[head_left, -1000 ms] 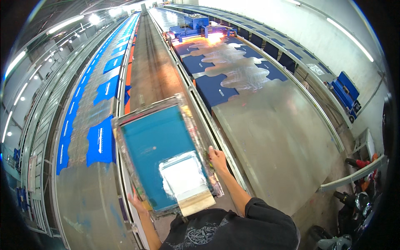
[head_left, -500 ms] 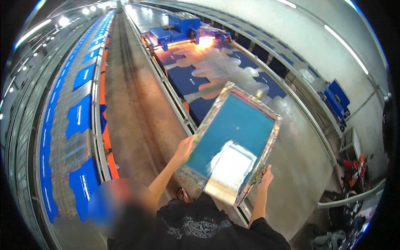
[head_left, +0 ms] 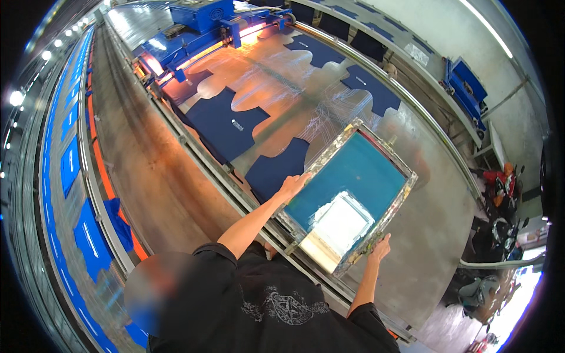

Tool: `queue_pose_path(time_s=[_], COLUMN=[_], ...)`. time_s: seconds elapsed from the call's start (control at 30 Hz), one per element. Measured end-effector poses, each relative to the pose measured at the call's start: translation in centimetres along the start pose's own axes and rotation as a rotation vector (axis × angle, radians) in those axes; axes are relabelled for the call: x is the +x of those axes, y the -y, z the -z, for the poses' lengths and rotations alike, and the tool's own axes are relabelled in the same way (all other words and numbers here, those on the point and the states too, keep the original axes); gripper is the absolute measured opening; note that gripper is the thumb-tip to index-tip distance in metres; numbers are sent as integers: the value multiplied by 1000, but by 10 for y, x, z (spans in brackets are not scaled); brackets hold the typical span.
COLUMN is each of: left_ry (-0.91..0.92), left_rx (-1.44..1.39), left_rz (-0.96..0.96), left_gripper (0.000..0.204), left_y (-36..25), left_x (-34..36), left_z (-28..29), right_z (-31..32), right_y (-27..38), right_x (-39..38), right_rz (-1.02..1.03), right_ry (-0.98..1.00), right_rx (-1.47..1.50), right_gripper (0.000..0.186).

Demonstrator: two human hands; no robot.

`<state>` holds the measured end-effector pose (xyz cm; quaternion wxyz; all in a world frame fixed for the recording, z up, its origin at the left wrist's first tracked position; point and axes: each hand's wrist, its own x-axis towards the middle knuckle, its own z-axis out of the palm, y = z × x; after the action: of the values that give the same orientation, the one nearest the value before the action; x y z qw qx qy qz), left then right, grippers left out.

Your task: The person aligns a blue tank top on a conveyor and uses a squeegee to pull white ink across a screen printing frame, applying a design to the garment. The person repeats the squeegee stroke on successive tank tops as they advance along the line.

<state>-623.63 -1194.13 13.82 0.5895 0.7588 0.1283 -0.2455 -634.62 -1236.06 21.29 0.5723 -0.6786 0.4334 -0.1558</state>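
We hold a metal-framed printing screen [head_left: 351, 197] with teal mesh over the long table [head_left: 424, 235], tilted, just beside a dark blue shirt piece [head_left: 275, 170]. Our left hand [head_left: 292, 186] grips the frame's left rail, fingers curled over the edge. Our right hand [head_left: 379, 248] clasps the near right corner, fingers closed around the rail.

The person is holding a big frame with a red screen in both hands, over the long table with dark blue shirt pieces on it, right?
Almost. The screen inside the frame is teal blue, not red, with a white patch near its lower end. The head view shows it. The rest holds: the left hand and the right hand grip the frame's sides, over the long table with dark blue shirt pieces.
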Motion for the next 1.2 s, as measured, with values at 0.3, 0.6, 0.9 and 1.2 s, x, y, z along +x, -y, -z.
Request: queue_pose_path(time_s=[0.3,0.6,0.9,1.2], left_ry=[-237,-543,-1374,-974], left_rx=[324,156,-1013,-1495], left_rz=[123,-356,-30,-66], left_gripper=[95,42,52,93], left_y=[-56,-52,99,135], left_x=[-49,-67,-88,-47], left_z=[-13,89,419,623], right_z=[7,-15,-12,16], right_y=[34,23,3,16], right_x=[-10,-12,1,26], right_rz=[-98,159,245,-251], right_ry=[-17,-53,-29,86], right_rx=[-125,-372,-707,-856], right_gripper=[52,61,85,72])
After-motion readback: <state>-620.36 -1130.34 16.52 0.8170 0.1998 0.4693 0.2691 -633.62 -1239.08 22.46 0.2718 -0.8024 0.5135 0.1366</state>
